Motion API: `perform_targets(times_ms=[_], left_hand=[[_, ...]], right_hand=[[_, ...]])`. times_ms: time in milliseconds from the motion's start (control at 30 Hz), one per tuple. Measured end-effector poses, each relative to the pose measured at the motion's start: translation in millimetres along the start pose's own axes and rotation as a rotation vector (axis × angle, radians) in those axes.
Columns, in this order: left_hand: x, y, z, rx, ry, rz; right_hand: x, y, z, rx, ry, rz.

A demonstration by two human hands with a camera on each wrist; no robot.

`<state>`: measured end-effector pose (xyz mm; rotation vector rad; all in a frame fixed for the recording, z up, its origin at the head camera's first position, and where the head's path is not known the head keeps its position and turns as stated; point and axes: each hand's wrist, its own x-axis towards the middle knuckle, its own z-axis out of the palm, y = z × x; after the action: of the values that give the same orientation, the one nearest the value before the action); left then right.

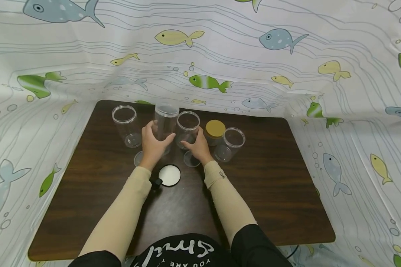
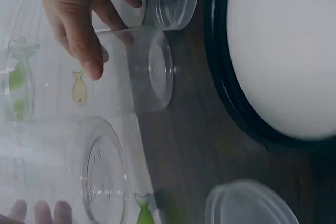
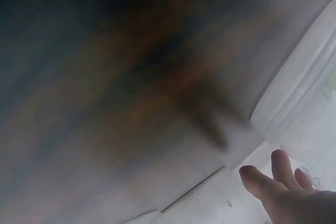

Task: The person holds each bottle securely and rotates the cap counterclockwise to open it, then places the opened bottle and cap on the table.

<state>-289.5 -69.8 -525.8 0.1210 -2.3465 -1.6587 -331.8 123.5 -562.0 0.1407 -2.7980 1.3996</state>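
My left hand (image 1: pixel 153 146) grips a tall clear jar (image 1: pixel 166 120) with a frosted-looking top, fingers along its left side and thumb toward the front. In the left wrist view this jar (image 2: pixel 58 166) seems raised off the table, with fingertips (image 2: pixel 39 211) showing through it. Just to the right, my right hand (image 1: pixel 199 148) holds an open-topped clear jar (image 1: pixel 188 128) between thumb and fingers; its base appears to rest on the table. Clear round lids (image 1: pixel 192 158) (image 1: pixel 138 158) lie near the hands. The right wrist view is mostly blurred, with a hand's fingers (image 3: pixel 278 179) at lower right.
An open clear jar (image 1: pixel 127 126) stands at left. On the right are a jar with a yellow lid (image 1: pixel 215 129) and another open jar (image 1: pixel 230 144). A white disc with a black rim (image 1: pixel 169 175) lies between the forearms on the brown table (image 1: pixel 270 185). Fish-patterned cloth surrounds the table.
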Motion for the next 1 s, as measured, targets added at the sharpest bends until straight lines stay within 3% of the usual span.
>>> perform_targets(times_ms=[233,533,800,1000], left_hand=[[-17.1,-1.5,-17.1,0.023,-0.061,0.007],[-33.1,-13.4,-34.8,0.088,-0.176,0.024],[-40.1,-21.1,-43.6,0.165,-0.237,0.003],[-41.4,-23.3,-44.2,0.226,-0.245,0.051]], right_hand=[[1.6,-2.2,0.5,-0.036,0.017,0.037],[-5.2,-5.3,6.0,-0.028,-0.016,0.013],[-36.9,-20.8,-9.5,-0.059,0.059,-0.014],[-63.3,-39.4,-9.0,-0.01,0.177,-0.145]])
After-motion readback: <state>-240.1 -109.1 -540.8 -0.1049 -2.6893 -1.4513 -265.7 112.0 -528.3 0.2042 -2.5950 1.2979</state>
